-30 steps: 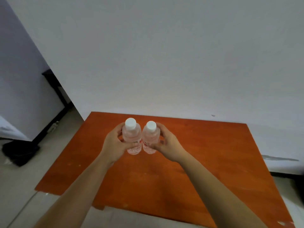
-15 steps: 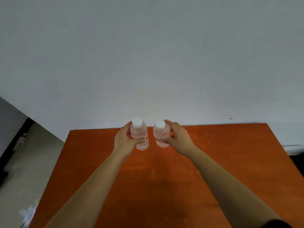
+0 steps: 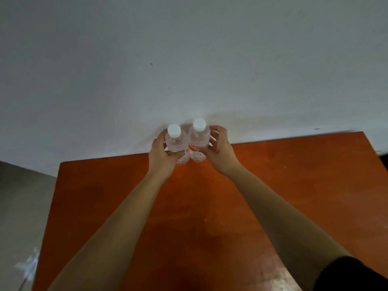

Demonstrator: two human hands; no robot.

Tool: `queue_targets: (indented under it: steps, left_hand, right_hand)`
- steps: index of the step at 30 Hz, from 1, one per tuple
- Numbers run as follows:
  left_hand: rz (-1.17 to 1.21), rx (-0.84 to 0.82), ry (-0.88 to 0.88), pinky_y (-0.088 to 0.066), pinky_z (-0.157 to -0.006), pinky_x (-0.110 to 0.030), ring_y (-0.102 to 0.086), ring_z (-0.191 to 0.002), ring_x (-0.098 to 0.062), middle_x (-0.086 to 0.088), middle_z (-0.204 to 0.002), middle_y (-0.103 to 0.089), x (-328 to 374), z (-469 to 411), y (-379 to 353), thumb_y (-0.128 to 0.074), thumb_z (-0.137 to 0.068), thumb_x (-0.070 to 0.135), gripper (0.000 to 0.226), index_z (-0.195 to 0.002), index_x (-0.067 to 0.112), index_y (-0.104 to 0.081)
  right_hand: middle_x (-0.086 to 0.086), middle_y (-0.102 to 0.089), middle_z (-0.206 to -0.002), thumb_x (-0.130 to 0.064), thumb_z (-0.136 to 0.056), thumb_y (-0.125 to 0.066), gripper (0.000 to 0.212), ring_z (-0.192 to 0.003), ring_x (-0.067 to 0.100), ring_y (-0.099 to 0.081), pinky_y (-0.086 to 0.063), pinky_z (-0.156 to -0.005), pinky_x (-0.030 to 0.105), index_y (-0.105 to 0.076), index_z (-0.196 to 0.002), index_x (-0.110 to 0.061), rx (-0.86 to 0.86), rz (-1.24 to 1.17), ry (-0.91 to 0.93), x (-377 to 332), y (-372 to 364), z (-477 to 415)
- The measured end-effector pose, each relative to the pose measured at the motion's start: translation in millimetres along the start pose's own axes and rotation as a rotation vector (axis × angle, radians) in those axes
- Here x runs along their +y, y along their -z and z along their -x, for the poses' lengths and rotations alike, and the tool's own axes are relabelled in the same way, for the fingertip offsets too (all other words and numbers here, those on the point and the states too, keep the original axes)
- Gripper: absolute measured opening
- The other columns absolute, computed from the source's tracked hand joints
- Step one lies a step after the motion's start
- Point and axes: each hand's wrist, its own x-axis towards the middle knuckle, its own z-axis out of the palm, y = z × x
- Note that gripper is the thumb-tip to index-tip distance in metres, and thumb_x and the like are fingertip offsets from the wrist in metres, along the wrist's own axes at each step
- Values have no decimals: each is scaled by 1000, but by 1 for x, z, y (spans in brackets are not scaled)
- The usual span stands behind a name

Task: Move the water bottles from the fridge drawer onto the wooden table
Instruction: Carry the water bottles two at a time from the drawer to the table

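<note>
Fingers (image 3: 161, 135): those of the left hand (image 3: 162, 159) are wrapping round the left bottle (image 3: 176, 141), thumb across its front; those of the right hand (image 3: 219, 153) are clamping on the right bottle (image 3: 198, 139).
Bottles: both are standing upright with white caps up, side by side and pressing together or nearly so.
Place: they are sitting at the far edge of the orange wooden counter (image 3: 294, 185), close against the pale wall (image 3: 189, 59); whether their bases are resting on the wood cannot be told.
Arms: both bare forearms are reaching forward over the counter, and a black sleeve (image 3: 352, 274) is showing on the right arm.
Surroundings: grey floor (image 3: 21, 196) is showing left of the counter, with something pale and crumpled (image 3: 29, 265) lying on it.
</note>
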Motion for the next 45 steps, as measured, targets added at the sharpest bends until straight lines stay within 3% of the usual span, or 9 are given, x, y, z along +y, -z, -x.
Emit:
queue_targets:
  steps: [3,5,10,16,22,25,32,40,45]
  left_hand:
    - [-10,-25,-28,-48,-100,-39,-50,-131,-21,3,-147,-49,-1,1,1,-81,-80,22,78,-145,29,-37]
    - [6,-30,-21,-48,-97,-34,-51,-131,-22,3,-147,-48,0,5,2,-81,-81,21,80,-145,30,-34]
    - [-28,-19,-60,-45,-106,-53,-46,-137,-25,2,-153,-42,26,17,10,-72,-89,24,71,-148,28,-32]
    - [-89,112,-370,-40,-113,-44,-40,-139,-18,1,-156,-37,103,50,54,-52,-101,25,52,-149,23,-35]
    - [-576,297,-769,-18,-120,-46,-18,-151,-30,-13,-163,-21,140,84,54,-27,-103,49,61,-154,16,-28]
    - [-656,265,-797,-11,-122,-53,-5,-153,-32,-14,-165,-8,157,102,20,-23,-103,52,64,-157,19,-19]
    - [-648,107,-997,-6,-121,-58,7,-153,-29,-12,-166,5,240,202,-87,-20,-103,55,66,-158,22,-6]
    - [-499,-33,-1323,-3,-121,-58,11,-152,-29,-12,-166,7,327,442,-234,-17,-101,58,67,-159,25,-5]
    - [-412,-261,-1480,-6,-120,-59,9,-152,-30,-12,-166,6,335,620,-341,-16,-99,60,69,-158,25,-7]
  right_hand:
    - [12,-42,-152,-2,-95,-62,65,-139,26,-45,-47,-108,46,-24,-145,-20,-47,79,-4,1,2,-2]
    - [9,-42,-153,-3,-97,-58,65,-141,27,-42,-45,-108,52,-24,-148,-26,-49,149,8,-2,4,0]
    - [4,-46,-152,-17,-96,-64,65,-139,26,-44,-43,-110,50,-32,-152,-24,-29,325,35,-30,15,12]
    - [3,-50,-148,-34,-103,-52,53,-132,17,-50,-48,-106,44,-34,-151,-23,231,322,252,-103,65,50]
    - [7,-16,-166,-50,-105,-32,59,-152,25,-18,-21,-120,45,-18,-157,-27,617,724,439,-118,119,114]
    - [11,-2,-168,-55,-104,-30,66,-155,27,-1,-4,-125,47,-14,-160,-24,726,929,372,-100,148,151]
    - [16,1,-167,-53,-103,-36,70,-154,33,3,-7,-122,56,-13,-160,-19,973,1090,194,-70,256,290]
    - [16,-6,-166,-49,-101,-43,72,-154,34,-4,-9,-122,55,-17,-159,-17,1325,1087,-18,-14,402,558]
    - [13,-1,-167,-50,-99,-42,75,-154,32,0,-10,-122,55,-8,-160,-22,1453,1102,-233,51,463,743]
